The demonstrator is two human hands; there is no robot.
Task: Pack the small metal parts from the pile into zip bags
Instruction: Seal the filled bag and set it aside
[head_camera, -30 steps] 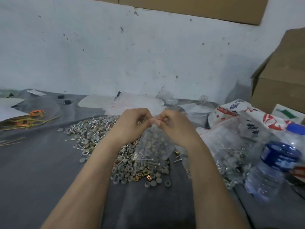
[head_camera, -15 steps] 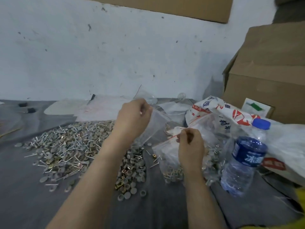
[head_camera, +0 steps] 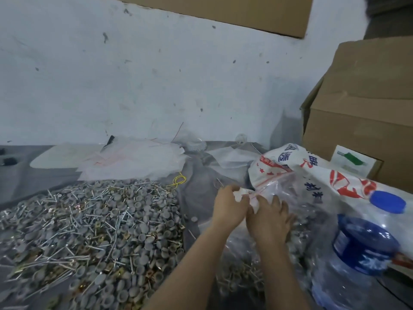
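Observation:
A wide pile of small metal parts [head_camera: 100, 231], nails, grey caps and brass clips, covers the grey cloth at the left. To its right lies a large clear bag [head_camera: 297, 198] with a red zip line, and small filled bags show through it. My left hand [head_camera: 230, 206] pinches the bag's rim by the red line. My right hand [head_camera: 270, 218] lies just right of it, fingers spread and straight over the bag's plastic, with nothing visibly in its grasp. A stack of empty zip bags [head_camera: 134, 159] rests at the back by the wall.
A water bottle [head_camera: 362, 253] with a blue cap stands close at the right, in front of a printed white sack [head_camera: 335, 175]. Behind them is a big cardboard box [head_camera: 368, 108]. A yellow loop [head_camera: 178, 180] lies on the cloth beyond the pile.
Both hands held a small zip bag above the pile. My right hand then carried it rightward, and now both hands are at the large bag's mouth, with the small bag no longer in hand.

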